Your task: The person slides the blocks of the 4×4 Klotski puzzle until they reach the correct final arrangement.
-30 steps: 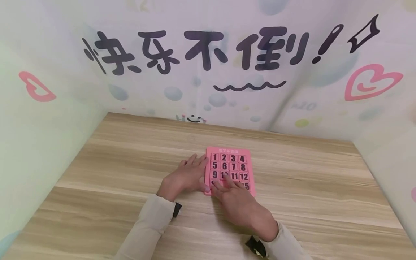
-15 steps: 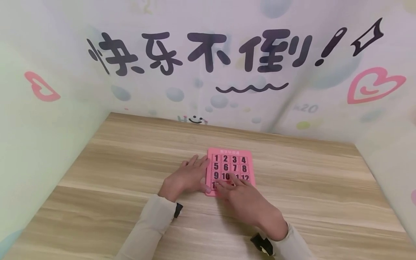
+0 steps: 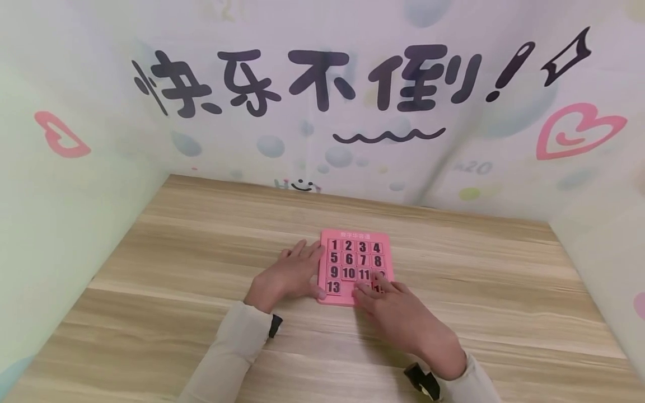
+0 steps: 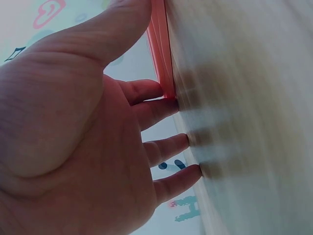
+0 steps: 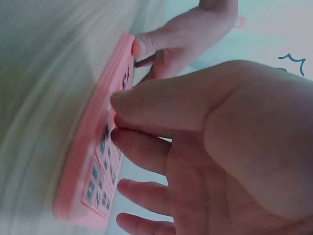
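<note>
A pink sliding number puzzle (image 3: 355, 235) lies flat on the wooden table in the head view, its black numerals upright to me. Tiles 1 to 11 run in order, and tile 13 (image 3: 333, 287) sits at the lower left with a bare slot (image 3: 347, 287) beside it. My left hand (image 3: 289, 274) rests along the puzzle's left edge, thumb at the lower corner and fingers spread on the table. The right hand (image 3: 403, 313) touches the lower right tiles with its fingertips, partly hiding tile 12 and the bottom-row tiles there. In the right wrist view its thumb and fingers are extended at the puzzle's face.
The wooden table (image 3: 201, 235) spreads around the puzzle on all sides. A printed cloth wall (image 3: 302, 123) with large black characters stands behind it, and pale side walls flank it. Black straps (image 3: 423, 382) show at both wrists.
My right hand has slid rightward across the bottom row, uncovering tile 13 and the bare slot beside it. The left hand keeps its place on the puzzle's left edge.
</note>
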Tool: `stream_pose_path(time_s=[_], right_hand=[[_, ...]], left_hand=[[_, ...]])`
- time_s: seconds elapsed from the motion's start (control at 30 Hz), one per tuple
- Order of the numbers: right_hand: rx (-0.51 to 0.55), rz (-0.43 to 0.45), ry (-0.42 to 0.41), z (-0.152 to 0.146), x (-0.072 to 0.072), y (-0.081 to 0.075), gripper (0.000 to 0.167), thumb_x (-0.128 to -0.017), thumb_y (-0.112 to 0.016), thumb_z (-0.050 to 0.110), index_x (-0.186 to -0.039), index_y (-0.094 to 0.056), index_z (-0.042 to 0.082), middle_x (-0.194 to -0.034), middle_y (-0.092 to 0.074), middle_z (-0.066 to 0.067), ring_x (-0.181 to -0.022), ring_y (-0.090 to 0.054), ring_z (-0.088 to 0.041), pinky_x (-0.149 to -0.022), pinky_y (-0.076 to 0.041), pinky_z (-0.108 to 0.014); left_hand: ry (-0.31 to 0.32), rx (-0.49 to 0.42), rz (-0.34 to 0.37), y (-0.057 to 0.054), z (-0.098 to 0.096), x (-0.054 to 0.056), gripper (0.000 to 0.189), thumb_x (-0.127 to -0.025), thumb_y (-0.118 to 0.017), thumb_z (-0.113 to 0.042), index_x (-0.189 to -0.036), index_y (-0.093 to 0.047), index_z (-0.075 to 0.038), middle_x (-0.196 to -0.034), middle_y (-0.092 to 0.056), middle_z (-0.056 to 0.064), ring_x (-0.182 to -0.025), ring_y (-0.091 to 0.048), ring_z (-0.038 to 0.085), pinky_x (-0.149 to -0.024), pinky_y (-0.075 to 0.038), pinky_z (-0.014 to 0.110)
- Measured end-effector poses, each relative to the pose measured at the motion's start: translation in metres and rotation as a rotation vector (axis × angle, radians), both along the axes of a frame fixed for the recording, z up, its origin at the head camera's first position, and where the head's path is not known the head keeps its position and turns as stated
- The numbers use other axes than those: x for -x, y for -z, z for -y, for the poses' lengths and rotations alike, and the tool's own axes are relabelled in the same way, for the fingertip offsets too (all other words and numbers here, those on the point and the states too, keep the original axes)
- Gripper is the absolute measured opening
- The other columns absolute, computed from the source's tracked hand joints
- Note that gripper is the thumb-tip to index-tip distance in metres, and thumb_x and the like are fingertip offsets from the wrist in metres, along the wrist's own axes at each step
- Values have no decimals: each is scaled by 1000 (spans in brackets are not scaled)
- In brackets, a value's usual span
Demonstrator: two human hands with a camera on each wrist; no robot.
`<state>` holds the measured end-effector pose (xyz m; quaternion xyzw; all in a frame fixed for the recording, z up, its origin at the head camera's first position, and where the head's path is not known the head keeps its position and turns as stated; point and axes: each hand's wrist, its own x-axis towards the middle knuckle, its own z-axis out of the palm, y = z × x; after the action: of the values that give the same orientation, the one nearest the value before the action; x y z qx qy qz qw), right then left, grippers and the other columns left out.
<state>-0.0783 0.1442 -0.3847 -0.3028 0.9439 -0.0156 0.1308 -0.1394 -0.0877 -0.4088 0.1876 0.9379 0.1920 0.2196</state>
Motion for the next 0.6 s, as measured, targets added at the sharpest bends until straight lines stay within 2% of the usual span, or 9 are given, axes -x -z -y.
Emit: stream_pose_path(time_s=[0.2, 0.4, 0.6], right_hand=[[-35, 1, 39, -9, 0, -5, 41, -101, -53, 15, -142, -56, 12, -149, -51, -4, -143, -33, -44, -110, -37, -61], [-46, -15, 2, -10, 0, -5, 38, -100, -57, 18, -138, -60, 17, -144, -56, -3, -140, -40, -43, -105, -42, -61], [-79, 20, 46, -5, -1, -5, 38, -100, -55, 15, -138, -61, 18, -145, -55, -1, -142, -38, -40, -108, -40, -59]], left_hand=[[-3, -4, 5, 0, 0, 0, 101, -83, -78, -42, -159, -20, -8, -167, -13, 9, -154, -3, 36, -123, -10, 56], [-1, -8, -1, 2, 1, 1, 102, -83, -78, -43, -159, -20, -8, -167, -13, 9, -154, -3, 36, -123, -11, 56], [3, -2, 3, 2, 1, 1, 101, -83, -78, -43, -159, -20, -9, -167, -12, 9, -154, -3, 36, -123, -11, 56]])
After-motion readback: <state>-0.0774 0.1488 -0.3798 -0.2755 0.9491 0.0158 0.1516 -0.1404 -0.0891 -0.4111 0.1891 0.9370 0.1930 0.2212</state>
